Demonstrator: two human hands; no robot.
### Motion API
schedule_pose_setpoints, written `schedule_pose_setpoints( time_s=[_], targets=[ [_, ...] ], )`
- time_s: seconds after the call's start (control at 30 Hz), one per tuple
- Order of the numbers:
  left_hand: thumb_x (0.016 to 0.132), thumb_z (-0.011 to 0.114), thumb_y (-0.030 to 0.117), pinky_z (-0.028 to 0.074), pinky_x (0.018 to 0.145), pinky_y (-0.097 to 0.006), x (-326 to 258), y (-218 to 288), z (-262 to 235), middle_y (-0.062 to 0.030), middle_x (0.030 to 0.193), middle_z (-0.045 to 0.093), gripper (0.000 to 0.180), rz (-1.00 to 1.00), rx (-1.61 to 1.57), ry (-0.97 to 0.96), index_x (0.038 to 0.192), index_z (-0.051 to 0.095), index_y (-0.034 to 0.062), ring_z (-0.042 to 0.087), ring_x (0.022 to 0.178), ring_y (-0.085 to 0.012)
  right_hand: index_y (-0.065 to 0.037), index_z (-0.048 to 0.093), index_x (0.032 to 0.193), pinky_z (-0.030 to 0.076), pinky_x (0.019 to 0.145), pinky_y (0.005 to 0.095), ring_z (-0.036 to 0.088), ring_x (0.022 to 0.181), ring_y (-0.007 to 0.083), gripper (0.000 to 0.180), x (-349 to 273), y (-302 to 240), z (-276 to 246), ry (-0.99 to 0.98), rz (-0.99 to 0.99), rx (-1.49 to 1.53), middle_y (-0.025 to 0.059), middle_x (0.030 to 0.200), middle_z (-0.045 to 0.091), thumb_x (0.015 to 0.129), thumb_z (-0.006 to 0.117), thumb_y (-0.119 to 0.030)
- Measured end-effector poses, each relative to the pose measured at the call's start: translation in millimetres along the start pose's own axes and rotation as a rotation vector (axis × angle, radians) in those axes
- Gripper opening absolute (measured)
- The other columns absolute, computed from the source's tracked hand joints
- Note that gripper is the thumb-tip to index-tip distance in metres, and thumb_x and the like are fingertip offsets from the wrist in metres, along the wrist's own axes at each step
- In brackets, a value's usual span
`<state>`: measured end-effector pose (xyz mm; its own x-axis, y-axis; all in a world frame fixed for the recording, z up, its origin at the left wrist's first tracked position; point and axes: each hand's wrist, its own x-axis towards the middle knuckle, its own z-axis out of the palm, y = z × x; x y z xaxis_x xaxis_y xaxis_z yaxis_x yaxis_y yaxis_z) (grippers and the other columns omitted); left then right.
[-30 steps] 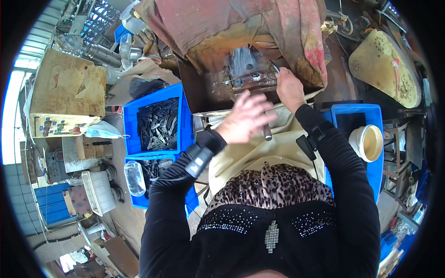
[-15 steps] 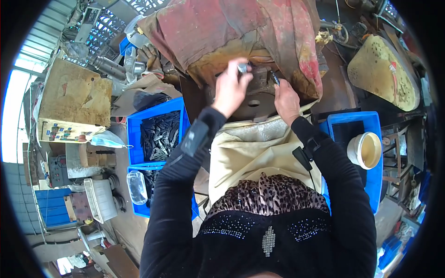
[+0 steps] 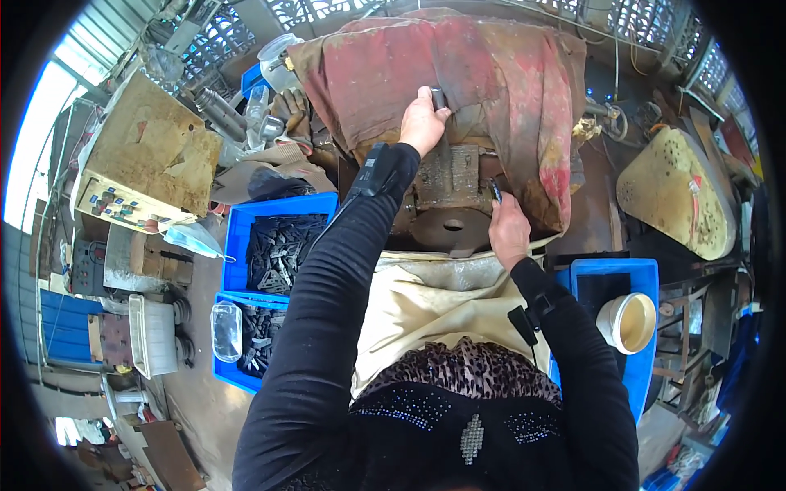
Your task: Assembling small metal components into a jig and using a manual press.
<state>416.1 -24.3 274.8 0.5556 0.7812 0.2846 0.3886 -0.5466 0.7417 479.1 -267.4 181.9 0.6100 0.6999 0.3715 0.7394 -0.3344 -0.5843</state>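
My left hand [image 3: 422, 124] is closed around a dark cylindrical grip [image 3: 439, 99] in front of the red, stained cloth [image 3: 360, 78] that drapes over a machine. Below that hand, a worn metal block [image 3: 458, 173] shows under the cloth's edge, with a round metal plate [image 3: 426, 227] with a hole at its near side. To the right of the block, my right hand [image 3: 510, 231] pinches a small dark, narrow piece [image 3: 496, 191] that sticks up from the fingertips. Its exact kind cannot be made out. A cream cloth [image 3: 409, 307] covers my lap.
On the left, blue bins [image 3: 232, 274] hold many dark, narrow pieces, and a clear plastic tub [image 3: 227, 331] sits on the nearer one. A blue crate [image 3: 647, 270] with a cream bucket [image 3: 610, 322] stands at right. A worn control box [image 3: 151, 147] is at far left.
My left hand has moved away from me with the grip, uncovering more of the metal block. My right hand still pinches the small piece beside the block. The whole view has shifted slightly.
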Motion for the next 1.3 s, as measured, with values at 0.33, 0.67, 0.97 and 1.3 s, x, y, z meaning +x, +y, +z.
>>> schedule_pose_setpoints(
  time_s=[0.33, 0.67, 0.97, 1.3],
  targets=[
    [0.084, 0.068, 0.014, 0.051, 0.079, -0.041, -35, -9, -13, -0.021, 0.091, 0.067, 0.03, 0.078, 0.049, 0.102, 0.108, 0.058, 0.0004, 0.065, 0.088, -0.0371, -0.005, 0.055, 0.105, 0.05, 0.07, 0.05, 0.062, 0.083, 0.0422, 0.017, 0, 6, 12, -0.01, -0.019, -0.054, 0.0216, 0.093, 0.063, 0.094, 0.054, -0.018],
    [0.094, 0.057, 0.004, 0.055, 0.071, -0.027, -226, -140, -128, -0.0083, 0.091, 0.07, 0.016, -0.217, -0.335, 0.109, 0.104, 0.069, 0.0001, 0.067, 0.077, -0.0136, -0.002, 0.055, 0.096, 0.044, 0.069, 0.0509, 0.057, 0.078, 0.0455, 0.02, 6, 17, 12, -0.103, -0.117, -0.071, 0.0237, 0.081, 0.06, 0.098, 0.049, -0.021],
    [0.084, 0.063, 0.003, 0.054, 0.07, -0.033, -316, -249, -215, -0.0143, 0.088, 0.07, 0.015, -0.323, 0.075, 0.651, 0.096, 0.071, 0.0039, 0.069, 0.075, -0.026, -0.002, 0.056, 0.1, 0.045, 0.064, 0.0441, 0.06, 0.071, 0.0363, 0.02, 2, 23, 6, -0.159, -0.146, -0.099, 0.0191, 0.076, 0.06, 0.099, 0.049, -0.021],
    [0.08, 0.06, 0.012, 0.053, 0.08, -0.043, -326, -298, -178, -0.0194, 0.092, 0.069, 0.018, -0.551, 0.329, 0.211, 0.094, 0.072, 0.0086, 0.066, 0.09, -0.0354, -0.002, 0.057, 0.104, 0.045, 0.064, 0.0431, 0.06, 0.07, 0.0352, 0.02, 3, 30, 9, -0.172, -0.197, -0.21, 0.0188, 0.077, 0.06, 0.098, 0.05, -0.02]
  ],
)
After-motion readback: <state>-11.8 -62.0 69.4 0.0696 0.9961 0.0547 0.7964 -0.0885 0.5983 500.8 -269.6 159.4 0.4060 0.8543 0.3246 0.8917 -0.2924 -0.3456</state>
